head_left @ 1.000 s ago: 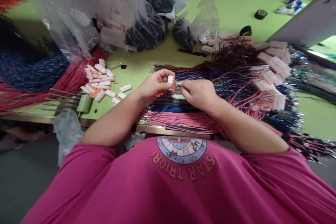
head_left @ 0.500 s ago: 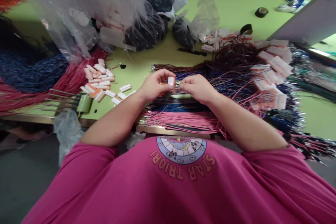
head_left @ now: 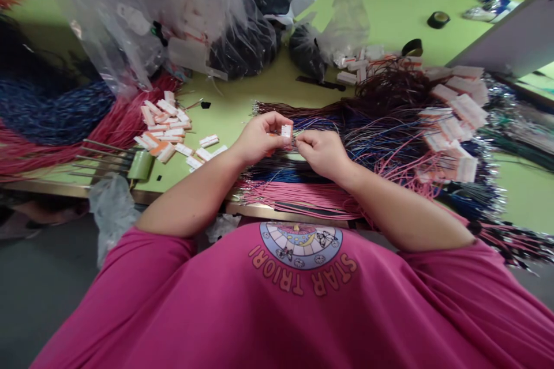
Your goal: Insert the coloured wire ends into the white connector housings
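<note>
My left hand (head_left: 262,139) is closed around a small white and orange connector housing (head_left: 286,131), its white face turned up. Close by on the right, my right hand (head_left: 322,153) pinches what looks like a thin wire, its tip (head_left: 295,142) at the housing's side; the fingers hide most of it. Both hands are above bundles of loose wires, among them pink wires (head_left: 303,199) near the table edge and blue wires (head_left: 281,175) behind them. Left of my left hand lies a pile of similar white and orange housings (head_left: 167,124) on the green table.
Clear plastic bags (head_left: 246,40) with dark contents stand behind. To the right, wires carry a cluster of white housings (head_left: 452,127). A green cylinder with metal rods (head_left: 141,165) sits at the front left. A black tape roll (head_left: 438,19) lies farther back.
The view has shifted slightly, so the table things appear a little to the right. My right fingertips have come closer to the housing; my left hand still holds it.
</note>
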Demonstrator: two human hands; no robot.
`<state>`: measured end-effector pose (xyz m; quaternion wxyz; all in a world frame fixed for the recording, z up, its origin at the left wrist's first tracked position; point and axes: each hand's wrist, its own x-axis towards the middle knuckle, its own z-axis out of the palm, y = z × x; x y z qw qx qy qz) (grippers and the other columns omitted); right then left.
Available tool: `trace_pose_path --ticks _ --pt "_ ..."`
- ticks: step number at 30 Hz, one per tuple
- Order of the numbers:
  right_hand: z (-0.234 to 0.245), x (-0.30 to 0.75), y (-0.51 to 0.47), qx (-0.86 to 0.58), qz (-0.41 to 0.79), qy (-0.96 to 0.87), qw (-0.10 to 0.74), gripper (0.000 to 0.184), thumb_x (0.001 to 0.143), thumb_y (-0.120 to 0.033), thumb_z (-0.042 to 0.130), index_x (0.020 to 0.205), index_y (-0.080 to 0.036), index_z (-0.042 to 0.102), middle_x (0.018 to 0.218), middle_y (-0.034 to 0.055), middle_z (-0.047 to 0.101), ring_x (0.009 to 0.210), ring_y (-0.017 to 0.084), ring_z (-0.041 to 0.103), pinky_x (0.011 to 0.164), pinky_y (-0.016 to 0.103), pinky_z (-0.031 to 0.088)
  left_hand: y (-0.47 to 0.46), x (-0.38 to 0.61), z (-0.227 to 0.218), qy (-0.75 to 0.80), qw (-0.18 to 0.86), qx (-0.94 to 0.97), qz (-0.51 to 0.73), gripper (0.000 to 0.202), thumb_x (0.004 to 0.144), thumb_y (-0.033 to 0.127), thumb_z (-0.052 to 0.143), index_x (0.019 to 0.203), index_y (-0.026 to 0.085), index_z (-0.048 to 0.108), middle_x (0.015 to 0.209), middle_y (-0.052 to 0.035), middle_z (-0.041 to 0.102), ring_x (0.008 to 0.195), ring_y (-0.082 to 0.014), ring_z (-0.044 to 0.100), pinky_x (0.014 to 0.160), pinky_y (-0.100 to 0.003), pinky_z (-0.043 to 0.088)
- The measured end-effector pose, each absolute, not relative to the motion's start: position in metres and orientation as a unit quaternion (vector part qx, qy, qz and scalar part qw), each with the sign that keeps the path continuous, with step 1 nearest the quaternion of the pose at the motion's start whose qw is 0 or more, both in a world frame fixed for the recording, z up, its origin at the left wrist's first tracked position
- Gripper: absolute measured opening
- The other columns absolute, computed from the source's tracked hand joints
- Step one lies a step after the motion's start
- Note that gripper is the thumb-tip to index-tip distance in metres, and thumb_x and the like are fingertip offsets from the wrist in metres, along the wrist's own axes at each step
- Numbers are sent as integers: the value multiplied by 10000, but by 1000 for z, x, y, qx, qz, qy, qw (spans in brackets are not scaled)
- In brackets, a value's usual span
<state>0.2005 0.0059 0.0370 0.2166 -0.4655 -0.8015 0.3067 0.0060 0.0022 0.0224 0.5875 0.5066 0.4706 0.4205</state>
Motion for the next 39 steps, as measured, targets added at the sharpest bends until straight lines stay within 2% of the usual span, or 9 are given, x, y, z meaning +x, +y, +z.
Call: trace_pose_path --ticks 4,11,16,21,26,31,34,36,39 --pt "38 201 8 -460 331 -793 223 258 875 -243 521 693 -171 690 664 -2 616 663 124 485 683 281 334 4 4 21 452 600 507 422 464 610 243 941 974 199 656 737 14 734 541 -101 623 440 -208 339" --pt "47 204 18 -464 463 -715 242 174 730 -256 589 594 -162 641 543 -47 472 589 96 397 611 278 303 4 2 23 432 578 557 411 429 606 229 929 923 179 645 698 27 732 559 -82 610 570 -227 464" --pt "43 200 19 -477 493 -684 248 152 679 -266 586 563 -172 615 532 -54 443 577 92 372 579 279 274 3 4 20 435 570 563 411 414 616 247 899 928 191 633 700 31 722 519 -82 562 495 -225 415" --pt "35 196 15 -477 514 -663 261 146 684 -272 614 581 -169 624 546 -56 464 580 87 363 584 276 271 -1 10 18 462 566 553 400 397 622 216 871 938 193 632 702 43 699 484 -70 516 455 -219 374" --pt "34 197 13 -476 489 -690 244 197 768 -300 627 639 -154 651 564 -46 474 594 91 373 598 276 277 1 8 22 471 558 552 402 401 634 160 870 956 186 633 735 23 706 568 -94 608 482 -205 378" --pt "52 203 19 -430 401 -785 194 226 887 -283 577 791 -143 726 688 -5 605 674 119 489 685 281 353 4 1 28 451 565 548 420 359 714 151 811 1015 195 620 743 4 714 610 -134 673 465 -205 347" --pt "64 216 10 -426 249 -860 132 309 988 -281 492 980 -146 769 868 65 716 789 178 569 752 317 378 7 -1 26 466 558 546 416 344 739 137 772 1041 187 617 723 8 688 601 -134 670 458 -204 335" --pt "67 226 -6 -425 109 -889 131 350 1028 -281 452 1114 -140 761 1040 133 742 884 225 585 796 355 380 9 -2 25 479 555 539 415 348 752 131 751 1068 180 616 739 9 676 616 -132 677 462 -201 331" --pt "63 238 -38 -352 21 -930 102 323 1038 -342 498 1009 -157 761 1044 153 740 902 247 583 798 379 350 11 0 24 492 550 526 422 374 758 115 727 1107 174 609 785 9 663 646 -125 690 475 -194 338"
